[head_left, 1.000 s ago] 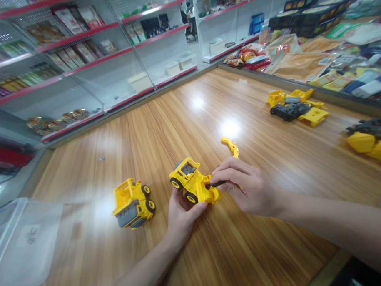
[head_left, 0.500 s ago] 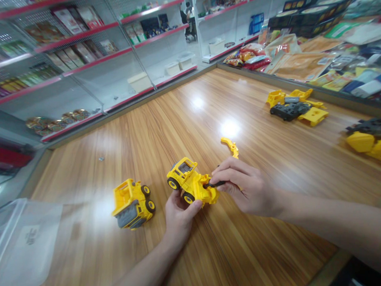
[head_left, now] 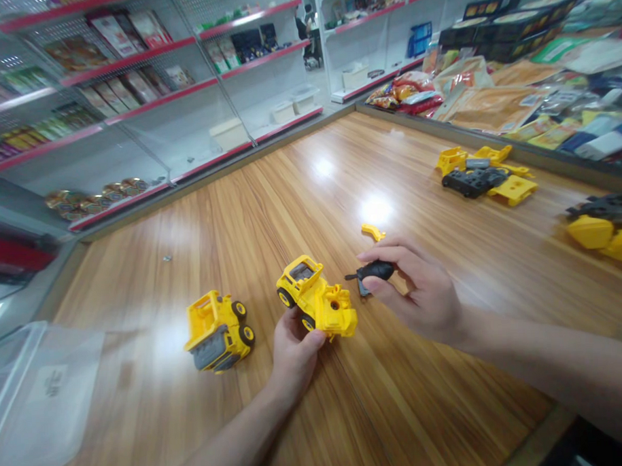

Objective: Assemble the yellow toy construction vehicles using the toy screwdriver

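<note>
A yellow toy truck (head_left: 313,294) with dark wheels is gripped at its lower side by my left hand (head_left: 297,349), thumb on the near edge. A dark round hole shows in its front part. My right hand (head_left: 415,290) pinches a small black screwdriver (head_left: 376,270) by its bulbous handle, the tip pointing left and apart from the truck. A grey piece (head_left: 363,287) shows just below the screwdriver. Behind my right fingers lies a curved yellow toy part (head_left: 373,231), partly hidden. To the left stands a yellow and grey toy dump truck (head_left: 220,331).
Yellow and black toy pieces (head_left: 485,176) lie at the table's far right, with another pile (head_left: 604,229) by the right edge. A clear plastic box (head_left: 46,392) sits at left. Bagged goods (head_left: 500,107) and shelves (head_left: 184,108) stand beyond the wooden table (head_left: 229,222).
My right hand has drawn the screwdriver out of the truck's hole and back to the right, uncovering the hole. My left hand still holds the truck, nearly in place.
</note>
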`<state>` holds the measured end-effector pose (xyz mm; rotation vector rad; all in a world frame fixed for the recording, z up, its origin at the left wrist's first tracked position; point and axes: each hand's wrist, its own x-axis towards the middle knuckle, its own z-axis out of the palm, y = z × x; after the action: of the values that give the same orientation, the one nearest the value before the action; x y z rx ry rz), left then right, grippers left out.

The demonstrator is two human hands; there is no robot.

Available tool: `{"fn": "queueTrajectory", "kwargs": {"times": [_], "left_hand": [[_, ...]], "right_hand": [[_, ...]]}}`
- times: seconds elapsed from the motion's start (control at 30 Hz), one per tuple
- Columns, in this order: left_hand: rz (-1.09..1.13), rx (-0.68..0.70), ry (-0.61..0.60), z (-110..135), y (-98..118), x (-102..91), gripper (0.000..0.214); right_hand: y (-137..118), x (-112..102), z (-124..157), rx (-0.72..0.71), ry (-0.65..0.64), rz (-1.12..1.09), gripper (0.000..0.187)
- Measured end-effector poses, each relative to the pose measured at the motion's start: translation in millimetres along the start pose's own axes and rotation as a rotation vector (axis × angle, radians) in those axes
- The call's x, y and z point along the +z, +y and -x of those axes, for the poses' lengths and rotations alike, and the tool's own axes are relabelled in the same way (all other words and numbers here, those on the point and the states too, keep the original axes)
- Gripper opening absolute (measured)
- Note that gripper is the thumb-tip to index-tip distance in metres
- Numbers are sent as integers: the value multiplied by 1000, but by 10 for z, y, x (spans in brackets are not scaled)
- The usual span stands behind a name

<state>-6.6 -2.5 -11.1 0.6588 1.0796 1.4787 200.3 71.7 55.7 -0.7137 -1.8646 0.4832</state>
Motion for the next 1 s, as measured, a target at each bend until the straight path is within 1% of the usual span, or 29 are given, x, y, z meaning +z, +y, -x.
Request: {"fn": "queueTrajectory", "kwargs": {"times": [0.1,0.17,0.27,0.37,0.5,0.6,0.7,0.73,0.8,0.9,1.0], "left_hand": [[54,-61,-15,15,43,37,71],[83,-104,-20,24,63,65,65],[112,-159,-7,33,74,97,50],[134,-205,-5,42,84,106,43],[152,-260,-43,47,122,110,42],[152,-292,-80,47,156,124,40],[151,-309,-110,53,175,130,37],[152,-311,-116,55,176,126,37],[155,-315,-128,53,171,108,37],[164,-309,-132,30,158,72,38],[173,-296,-123,5,154,61,37]], "right_hand": [[17,13,-35,-17,-38,-4,21],[21,35,-34,-57,-74,-23,22],[23,50,-1,-121,-156,-75,32],[36,26,50,-201,-320,-117,41],[37,-33,76,-294,-524,-121,48],[7,-76,42,-287,-662,-60,51],[-12,-106,4,-237,-769,30,61],[-8,-110,-2,-219,-790,54,62],[16,-106,-5,-186,-791,93,57],[72,-89,1,-175,-731,116,44],[103,-89,-2,-198,-695,103,43]]}}
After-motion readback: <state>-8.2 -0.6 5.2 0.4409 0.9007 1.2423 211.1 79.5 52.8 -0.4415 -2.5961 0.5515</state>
